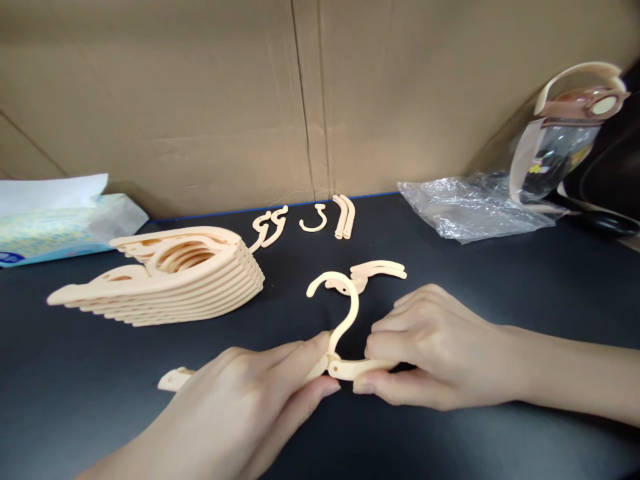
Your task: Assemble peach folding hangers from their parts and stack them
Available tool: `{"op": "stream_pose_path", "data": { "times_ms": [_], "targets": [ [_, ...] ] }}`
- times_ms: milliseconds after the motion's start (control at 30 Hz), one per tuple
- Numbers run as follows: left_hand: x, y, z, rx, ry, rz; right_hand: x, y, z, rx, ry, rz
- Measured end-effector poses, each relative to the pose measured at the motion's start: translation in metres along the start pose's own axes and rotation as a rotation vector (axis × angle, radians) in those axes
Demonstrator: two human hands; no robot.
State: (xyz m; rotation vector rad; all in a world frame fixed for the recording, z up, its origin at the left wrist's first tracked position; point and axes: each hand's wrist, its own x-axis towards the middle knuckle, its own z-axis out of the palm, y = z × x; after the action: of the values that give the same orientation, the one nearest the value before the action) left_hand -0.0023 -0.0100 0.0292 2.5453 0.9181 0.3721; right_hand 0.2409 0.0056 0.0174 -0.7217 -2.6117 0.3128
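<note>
Between my hands is a cream plastic folding hanger (345, 320), its hook standing up and curving to the left. My left hand (250, 393) pinches it beside the hook's base and covers most of the left arm; a cream end piece (174, 379) shows past that hand. With fingers curled, my right hand (425, 347) grips the hanger's right arm, thumb below. Just behind the hook lie loose cream hanger arms (377, 269). To the left rests a thick stack of folded cream hangers (210, 287).
Along the back lie a loose hook (320, 219), two straight pieces (344, 217) and several curved pieces (273, 227). A tissue pack (60, 220) sits at the left. Clear plastic wrap (470, 207) and a drinking bottle (565, 147) are at the right, before a cardboard wall (210, 100).
</note>
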Motion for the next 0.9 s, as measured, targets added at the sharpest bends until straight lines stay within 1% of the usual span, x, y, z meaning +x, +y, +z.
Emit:
{"op": "stream_pose_path", "data": {
  "times_ms": [433, 633, 700, 767, 900],
  "targets": [
    [0.0007, -0.0012, 0.0002, 0.022, 0.017, 0.041, 0.0008, 0.0023, 0.0002, -0.019, 0.011, -0.022],
    [-0.0005, -0.0011, 0.0006, 0.052, -0.006, 0.017, 0.0007, 0.0033, -0.0011, -0.019, 0.022, -0.037],
    [-0.0007, -0.0019, 0.0014, 0.073, 0.003, 0.014, 0.0008, 0.0039, -0.0016, -0.033, 0.022, -0.037],
    [-0.0005, -0.0024, 0.0021, 0.07, 0.012, 0.022, 0.0011, 0.0043, -0.0017, -0.043, 0.016, -0.031],
    [-0.0003, -0.0024, 0.0027, 0.053, -0.011, 0.025, 0.0019, 0.0045, -0.0009, -0.054, 0.006, -0.022]
  ]
}}
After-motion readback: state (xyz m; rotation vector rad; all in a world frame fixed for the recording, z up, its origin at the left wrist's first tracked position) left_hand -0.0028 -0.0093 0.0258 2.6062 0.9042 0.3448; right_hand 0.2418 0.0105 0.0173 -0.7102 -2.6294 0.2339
